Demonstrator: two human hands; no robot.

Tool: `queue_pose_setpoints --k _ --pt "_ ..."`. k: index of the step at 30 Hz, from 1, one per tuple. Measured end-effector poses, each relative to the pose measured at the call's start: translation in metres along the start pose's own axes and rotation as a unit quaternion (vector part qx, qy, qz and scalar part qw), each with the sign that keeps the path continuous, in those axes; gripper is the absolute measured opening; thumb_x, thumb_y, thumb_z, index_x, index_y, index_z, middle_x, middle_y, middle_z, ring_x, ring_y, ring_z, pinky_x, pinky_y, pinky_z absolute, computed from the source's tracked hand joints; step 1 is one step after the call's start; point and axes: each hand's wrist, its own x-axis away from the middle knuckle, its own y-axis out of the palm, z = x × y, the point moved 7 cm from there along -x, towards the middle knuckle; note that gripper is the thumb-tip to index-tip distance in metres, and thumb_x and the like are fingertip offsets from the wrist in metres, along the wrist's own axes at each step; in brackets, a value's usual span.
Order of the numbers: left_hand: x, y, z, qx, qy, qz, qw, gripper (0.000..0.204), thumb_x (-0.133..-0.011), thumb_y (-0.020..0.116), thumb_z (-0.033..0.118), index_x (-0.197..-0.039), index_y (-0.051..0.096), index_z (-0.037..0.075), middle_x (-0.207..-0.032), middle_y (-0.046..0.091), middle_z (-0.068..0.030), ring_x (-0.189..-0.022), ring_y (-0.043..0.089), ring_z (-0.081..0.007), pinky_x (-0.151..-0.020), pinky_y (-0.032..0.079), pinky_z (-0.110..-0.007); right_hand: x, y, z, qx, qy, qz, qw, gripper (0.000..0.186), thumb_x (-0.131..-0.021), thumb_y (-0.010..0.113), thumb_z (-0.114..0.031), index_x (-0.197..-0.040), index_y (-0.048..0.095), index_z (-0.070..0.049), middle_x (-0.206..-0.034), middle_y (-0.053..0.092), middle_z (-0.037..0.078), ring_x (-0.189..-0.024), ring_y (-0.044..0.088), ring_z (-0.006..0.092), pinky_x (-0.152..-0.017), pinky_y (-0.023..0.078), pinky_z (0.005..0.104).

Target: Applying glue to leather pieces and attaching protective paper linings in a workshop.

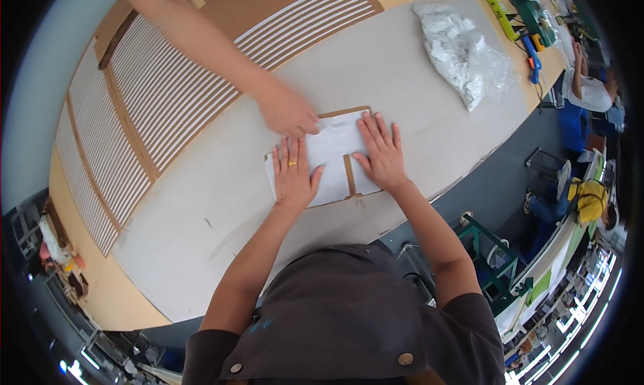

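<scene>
A white sheet (333, 138) lies on a flat brown-edged piece on the table, with a narrow brown strip (349, 175) running from its middle to the near edge. My left hand (294, 174), a yellow ring on one finger, rests flat on its left part. On the right part, my right hand (381, 150) presses down with fingers stretched out. Another person's hand (288, 110) reaches in from the upper left and touches the sheet's far left area, its fingers slightly blurred.
Brown panels with rows of white strips (181, 83) cover the table's far left. A clear plastic bag (463, 53) of white pieces lies at the far right, near a blue tool (532, 60). A green metal frame (490, 257) stands beyond the table's right edge.
</scene>
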Motion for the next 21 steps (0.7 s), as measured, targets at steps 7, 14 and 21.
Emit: queue_pose_setpoints --k 7,14,21 --pt "0.004 0.001 0.0 -0.011 0.006 -0.002 1.0 0.083 -0.094 0.055 0.043 -0.152 0.023 -0.007 -0.158 0.024 -0.022 -0.147 0.019 -0.043 -0.118 0.008 -0.06 0.002 0.001 -0.003 -0.007 0.009 -0.001 1.0 0.071 -0.092 0.059 -0.045 -0.151 0.036 -0.013 -0.163 0.022 0.011 -0.15 0.018 0.032 -0.119 0.015 0.0545" --pt "-0.003 -0.002 0.006 -0.014 0.023 0.024 0.999 0.083 -0.094 0.055 0.043 -0.153 0.022 -0.004 -0.161 0.02 -0.0213 -0.15 0.015 -0.0408 -0.117 0.005 -0.063 0.0 -0.002 0.005 -0.006 0.02 0.001 1.0 0.073 -0.092 0.06 -0.045 -0.152 0.035 -0.012 -0.162 0.024 0.011 -0.15 0.017 0.0329 -0.12 0.015 0.0533" --pt "-0.004 -0.007 0.006 -0.014 0.023 0.015 1.0 0.082 -0.094 0.055 0.04 -0.154 0.021 -0.004 -0.162 0.017 -0.0216 -0.15 0.014 -0.041 -0.116 0.004 -0.063 0.045 -0.046 0.029 -0.095 0.08 0.118 0.985 0.075 -0.093 0.059 -0.036 -0.155 0.027 -0.008 -0.163 0.02 0.015 -0.151 0.017 0.0341 -0.119 0.012 0.0553"
